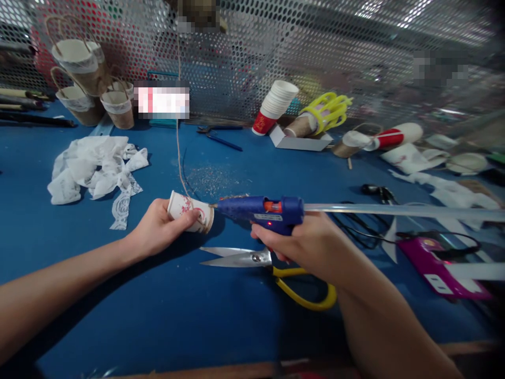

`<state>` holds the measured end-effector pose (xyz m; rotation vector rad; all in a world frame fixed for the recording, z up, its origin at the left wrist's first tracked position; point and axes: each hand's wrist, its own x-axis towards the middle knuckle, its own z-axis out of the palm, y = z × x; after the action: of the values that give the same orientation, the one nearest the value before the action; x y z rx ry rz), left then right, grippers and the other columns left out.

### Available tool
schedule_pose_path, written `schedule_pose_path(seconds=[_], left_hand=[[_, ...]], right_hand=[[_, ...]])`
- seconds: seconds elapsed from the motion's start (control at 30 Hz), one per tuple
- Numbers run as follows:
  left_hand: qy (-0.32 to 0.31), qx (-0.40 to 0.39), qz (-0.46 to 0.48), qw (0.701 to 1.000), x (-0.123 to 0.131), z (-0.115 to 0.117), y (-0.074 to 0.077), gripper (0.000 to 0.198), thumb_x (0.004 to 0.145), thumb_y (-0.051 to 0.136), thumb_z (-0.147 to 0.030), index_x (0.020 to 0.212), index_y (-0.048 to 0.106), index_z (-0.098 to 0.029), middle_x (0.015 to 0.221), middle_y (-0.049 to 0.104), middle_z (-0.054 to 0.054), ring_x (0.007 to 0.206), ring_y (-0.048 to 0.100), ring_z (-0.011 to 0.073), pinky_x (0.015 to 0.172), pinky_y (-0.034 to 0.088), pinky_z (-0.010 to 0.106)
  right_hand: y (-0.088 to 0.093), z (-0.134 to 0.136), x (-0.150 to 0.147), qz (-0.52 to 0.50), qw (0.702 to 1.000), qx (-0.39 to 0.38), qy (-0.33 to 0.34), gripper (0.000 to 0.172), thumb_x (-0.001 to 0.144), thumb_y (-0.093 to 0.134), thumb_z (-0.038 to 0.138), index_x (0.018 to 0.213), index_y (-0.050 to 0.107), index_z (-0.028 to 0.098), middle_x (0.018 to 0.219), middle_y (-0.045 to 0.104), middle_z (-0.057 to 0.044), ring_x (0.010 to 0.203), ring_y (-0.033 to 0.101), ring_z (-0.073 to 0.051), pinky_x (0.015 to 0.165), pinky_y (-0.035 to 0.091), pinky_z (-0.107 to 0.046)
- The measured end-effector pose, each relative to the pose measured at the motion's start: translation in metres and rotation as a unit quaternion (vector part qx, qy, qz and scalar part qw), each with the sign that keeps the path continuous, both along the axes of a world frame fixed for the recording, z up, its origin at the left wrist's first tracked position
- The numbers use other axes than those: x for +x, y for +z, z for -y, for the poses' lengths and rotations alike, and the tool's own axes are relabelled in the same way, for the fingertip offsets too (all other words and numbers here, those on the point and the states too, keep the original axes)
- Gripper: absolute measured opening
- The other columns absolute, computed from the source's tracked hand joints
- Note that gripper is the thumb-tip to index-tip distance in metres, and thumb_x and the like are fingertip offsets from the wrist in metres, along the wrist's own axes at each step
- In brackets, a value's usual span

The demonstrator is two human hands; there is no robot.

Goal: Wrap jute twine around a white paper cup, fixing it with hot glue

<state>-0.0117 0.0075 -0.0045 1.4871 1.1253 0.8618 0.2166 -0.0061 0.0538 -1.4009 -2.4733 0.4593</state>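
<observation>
My left hand (160, 229) is closed round a small paper cup (189, 211) with a pink print, held on its side above the blue table. A brown twine (178, 142) runs from the cup's rim up toward the mesh wall. My right hand (305, 242) grips a blue hot glue gun (262, 210), its nozzle touching the cup's rim. A long clear glue stick (394, 210) sticks out of the gun's back to the right.
Yellow-handled scissors (272, 268) lie under the glue gun. White lace (94, 171) is heaped at the left. Finished twine-wrapped cups (89, 79) stand back left. A stack of paper cups (274, 105), a yellow cage-like holder (327, 110) and a magenta box (437, 263) lie to the right.
</observation>
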Motion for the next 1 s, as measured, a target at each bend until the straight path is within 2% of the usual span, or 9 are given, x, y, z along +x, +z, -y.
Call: schedule_pose_path(seconds=[0.27, 0.4, 0.47, 0.7, 0.77, 0.9, 1.0], left_hand=[[-0.008, 0.003, -0.009, 1.0, -0.001, 0.0, 0.001, 0.027, 0.077, 0.054, -0.031, 0.085, 0.068, -0.011, 0.079, 0.072, 0.005, 0.07, 0.065, 0.0152, 0.06, 0.05, 0.018], [0.002, 0.0, 0.001, 1.0, 0.001, -0.001, 0.002, 0.025, 0.075, 0.055, -0.031, 0.081, 0.068, -0.011, 0.076, 0.072, 0.004, 0.068, 0.065, 0.0151, 0.057, 0.049, 0.017], [0.009, -0.007, 0.003, 1.0, 0.001, -0.001, 0.003, 0.024, 0.075, 0.055, -0.031, 0.078, 0.067, -0.01, 0.075, 0.072, 0.004, 0.067, 0.065, 0.0154, 0.056, 0.049, 0.017], [0.004, -0.006, 0.006, 1.0, 0.0, 0.0, 0.001, 0.023, 0.075, 0.056, -0.031, 0.077, 0.067, -0.011, 0.076, 0.072, 0.003, 0.069, 0.065, 0.0141, 0.056, 0.049, 0.015], [0.005, -0.008, 0.006, 1.0, 0.0, 0.0, 0.001, 0.023, 0.075, 0.055, -0.031, 0.077, 0.067, -0.011, 0.078, 0.072, 0.004, 0.069, 0.065, 0.0142, 0.056, 0.049, 0.016], [0.014, -0.026, 0.015, 0.999, 0.0, -0.001, 0.003, 0.023, 0.074, 0.056, -0.03, 0.078, 0.068, -0.011, 0.08, 0.072, 0.005, 0.066, 0.065, 0.0144, 0.057, 0.05, 0.018], [0.024, -0.038, 0.018, 0.999, 0.001, -0.002, 0.003, 0.024, 0.074, 0.057, -0.031, 0.081, 0.068, -0.011, 0.081, 0.072, 0.005, 0.067, 0.064, 0.0144, 0.059, 0.05, 0.018]], right_hand=[[0.002, -0.003, -0.001, 0.024, 0.999, 0.029, 0.037, 0.02, 0.072, 0.043, 0.021, 0.06, 0.059, 0.02, 0.043, 0.046, 0.003, 0.04, 0.041, -0.009, 0.041, 0.028, -0.024], [0.003, 0.003, -0.002, -0.017, 1.0, 0.015, -0.015, 0.025, 0.077, 0.043, 0.025, 0.058, 0.057, 0.018, 0.044, 0.05, 0.003, 0.041, 0.045, -0.008, 0.043, 0.035, -0.021], [0.001, 0.002, -0.001, -0.017, 1.0, 0.02, -0.017, 0.025, 0.078, 0.044, 0.025, 0.057, 0.057, 0.018, 0.043, 0.049, 0.003, 0.04, 0.045, -0.008, 0.042, 0.035, -0.02], [0.001, -0.005, -0.001, 0.052, 0.994, 0.062, 0.073, 0.024, 0.074, 0.041, 0.019, 0.064, 0.063, 0.019, 0.042, 0.049, 0.002, 0.039, 0.042, -0.009, 0.04, 0.029, -0.023], [0.003, -0.003, -0.002, 0.032, 0.998, 0.038, 0.047, 0.023, 0.075, 0.043, 0.02, 0.061, 0.061, 0.018, 0.041, 0.048, 0.003, 0.038, 0.042, -0.008, 0.04, 0.031, -0.022], [0.006, 0.006, -0.004, -0.026, 0.998, -0.016, -0.049, 0.023, 0.076, 0.047, 0.025, 0.058, 0.058, 0.017, 0.043, 0.05, 0.004, 0.04, 0.045, -0.008, 0.043, 0.038, -0.02], [0.005, 0.01, -0.003, -0.023, 0.997, -0.043, -0.063, 0.023, 0.075, 0.048, 0.025, 0.056, 0.058, 0.017, 0.042, 0.05, 0.003, 0.039, 0.046, -0.008, 0.042, 0.038, -0.02]])
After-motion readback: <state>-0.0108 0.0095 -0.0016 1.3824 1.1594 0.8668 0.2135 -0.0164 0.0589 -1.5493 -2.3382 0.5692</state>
